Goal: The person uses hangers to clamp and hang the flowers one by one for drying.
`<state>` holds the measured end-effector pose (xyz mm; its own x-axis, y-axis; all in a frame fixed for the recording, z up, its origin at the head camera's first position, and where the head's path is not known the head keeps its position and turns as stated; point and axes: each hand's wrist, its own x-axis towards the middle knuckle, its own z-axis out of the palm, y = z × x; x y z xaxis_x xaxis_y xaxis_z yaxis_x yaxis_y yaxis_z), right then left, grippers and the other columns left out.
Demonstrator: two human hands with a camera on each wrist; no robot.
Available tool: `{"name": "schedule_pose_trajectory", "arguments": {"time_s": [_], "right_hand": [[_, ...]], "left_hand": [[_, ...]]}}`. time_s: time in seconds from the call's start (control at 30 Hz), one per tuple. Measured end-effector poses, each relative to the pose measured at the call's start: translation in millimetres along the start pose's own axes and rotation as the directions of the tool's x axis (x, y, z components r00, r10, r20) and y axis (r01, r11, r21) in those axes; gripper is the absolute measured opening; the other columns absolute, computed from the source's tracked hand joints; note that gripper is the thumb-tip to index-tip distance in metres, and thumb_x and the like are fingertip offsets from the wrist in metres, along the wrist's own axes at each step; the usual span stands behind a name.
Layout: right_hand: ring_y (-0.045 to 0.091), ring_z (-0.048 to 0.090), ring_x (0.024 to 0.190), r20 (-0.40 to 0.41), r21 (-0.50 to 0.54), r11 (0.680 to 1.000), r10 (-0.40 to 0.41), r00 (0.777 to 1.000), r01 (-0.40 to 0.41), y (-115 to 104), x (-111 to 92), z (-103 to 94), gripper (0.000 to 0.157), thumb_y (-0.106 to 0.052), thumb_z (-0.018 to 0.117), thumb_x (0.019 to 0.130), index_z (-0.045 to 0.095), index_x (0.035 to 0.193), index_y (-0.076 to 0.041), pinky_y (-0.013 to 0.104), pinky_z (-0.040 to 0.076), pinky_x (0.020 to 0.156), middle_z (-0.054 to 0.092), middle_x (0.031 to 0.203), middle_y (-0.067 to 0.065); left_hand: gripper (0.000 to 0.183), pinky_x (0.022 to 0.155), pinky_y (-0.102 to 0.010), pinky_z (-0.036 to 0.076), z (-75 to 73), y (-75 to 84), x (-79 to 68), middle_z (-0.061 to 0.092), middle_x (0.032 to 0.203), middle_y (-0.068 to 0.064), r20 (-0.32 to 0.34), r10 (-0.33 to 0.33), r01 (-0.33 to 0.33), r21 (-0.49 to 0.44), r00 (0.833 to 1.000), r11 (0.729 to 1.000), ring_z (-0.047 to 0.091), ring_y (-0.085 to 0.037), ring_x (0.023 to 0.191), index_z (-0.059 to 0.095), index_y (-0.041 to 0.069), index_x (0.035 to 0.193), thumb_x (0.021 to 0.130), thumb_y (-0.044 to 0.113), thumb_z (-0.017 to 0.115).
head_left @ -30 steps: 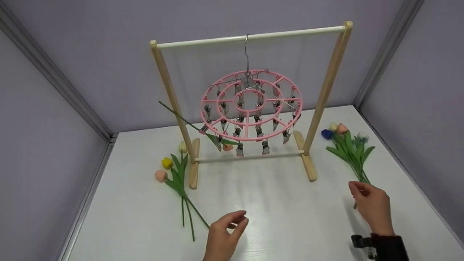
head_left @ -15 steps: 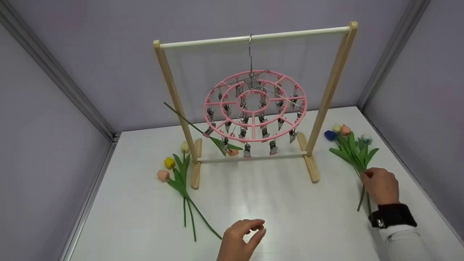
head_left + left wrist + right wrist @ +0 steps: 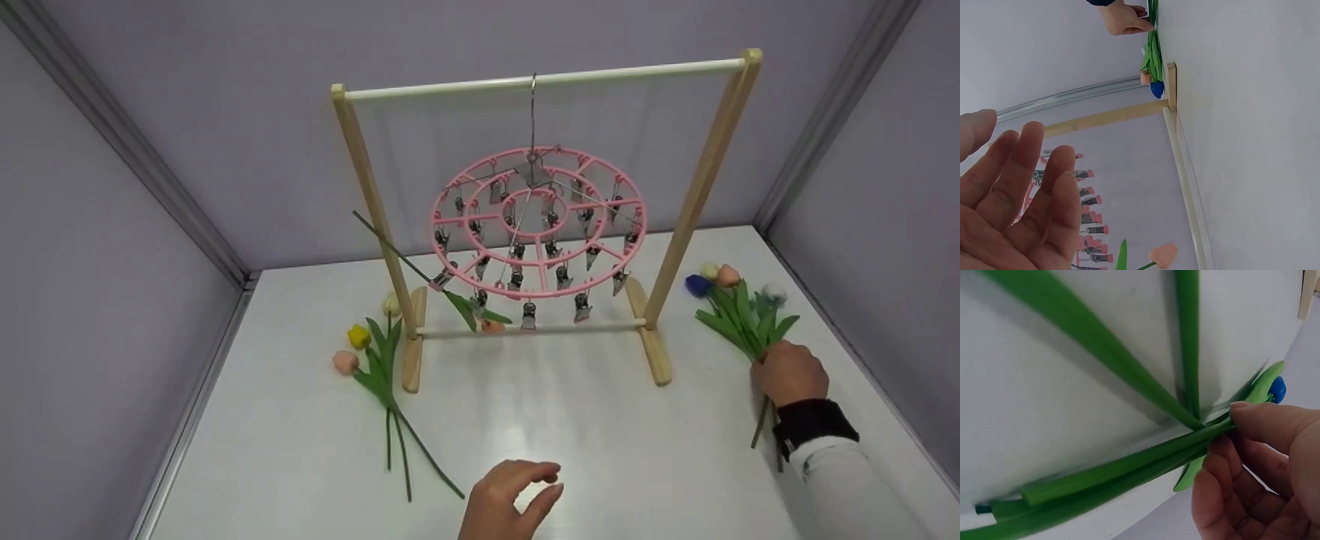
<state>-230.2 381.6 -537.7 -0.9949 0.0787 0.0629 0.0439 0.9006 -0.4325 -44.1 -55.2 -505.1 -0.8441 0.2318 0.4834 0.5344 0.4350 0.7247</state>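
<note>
Markings: no text, label, brand, number or sign is legible in the head view or in either wrist view.

Eight tulips (image 3: 359, 336), one pink clip hanger (image 3: 541, 264), one wooden rack (image 3: 706, 180) and one table (image 3: 285, 442) are visible.
</note>
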Motion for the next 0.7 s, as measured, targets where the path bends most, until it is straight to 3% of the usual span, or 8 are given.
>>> {"name": "schedule_pose_trajectory", "arguments": {"time_s": [0.2,0.33,0.43,0.53,0.7], "right_hand": [[0.030,0.054,0.045,-0.095,-0.020,1.000,-0.017,0.995,0.015,0.3,-1.2,-2.1,0.033,0.003,0.056,0.087,0.052,0.054,-0.001,0.043,0.042,0.040,0.056,0.053,0.018],[0.033,0.052,0.045,-0.234,-0.047,0.998,-0.043,0.971,0.033,-0.5,-3.8,-8.2,0.028,0.007,0.056,0.088,0.055,0.061,0.009,0.043,0.040,0.037,0.052,0.055,0.020],[0.045,0.054,0.053,-0.329,-0.064,0.997,-0.071,0.942,0.053,-3.0,-7.1,-15.6,0.015,0.009,0.059,0.089,0.062,0.078,0.019,0.053,0.044,0.043,0.054,0.067,0.030],[0.053,0.056,0.064,-0.391,-0.070,0.996,-0.076,0.917,0.052,-6.9,-12.5,-24.7,0.012,0.009,0.060,0.089,0.064,0.088,0.020,0.061,0.046,0.052,0.056,0.081,0.037],[0.057,0.057,0.073,-0.420,-0.044,0.999,-0.023,0.907,0.005,-21.1,-26.7,-44.7,0.013,0.006,0.059,0.093,0.065,0.094,0.018,0.064,0.046,0.056,0.058,0.092,0.037]], "left_hand": [[0.014,0.073,-0.021,0.052,0.0,-0.8,1.1,0.071,0.096,0.010,-0.007,0.004,-0.004,0.014,1.000,1.000,0.065,-0.005,0.088,0.074,0.018,0.107,0.095,0.024,0.069],[0.014,0.074,-0.021,0.052,-0.3,-1.6,2.3,0.071,0.095,0.009,-0.015,0.026,-0.025,0.019,1.000,0.999,0.065,-0.005,0.088,0.074,0.017,0.107,0.095,0.023,0.069],[0.013,0.075,-0.020,0.052,-0.2,-2.8,2.3,0.071,0.095,0.009,-0.029,0.045,-0.045,0.020,0.999,0.999,0.066,-0.005,0.088,0.075,0.016,0.106,0.095,0.021,0.070],[0.013,0.076,-0.020,0.051,0.0,-3.7,2.5,0.071,0.095,0.010,-0.037,0.052,-0.052,0.020,0.998,0.998,0.066,-0.005,0.088,0.075,0.016,0.106,0.095,0.021,0.070],[0.013,0.076,-0.022,0.052,-1.2,-4.0,4.2,0.071,0.095,0.010,-0.032,0.040,-0.040,0.005,0.999,0.999,0.066,-0.005,0.088,0.075,0.016,0.106,0.096,0.022,0.069]]}}
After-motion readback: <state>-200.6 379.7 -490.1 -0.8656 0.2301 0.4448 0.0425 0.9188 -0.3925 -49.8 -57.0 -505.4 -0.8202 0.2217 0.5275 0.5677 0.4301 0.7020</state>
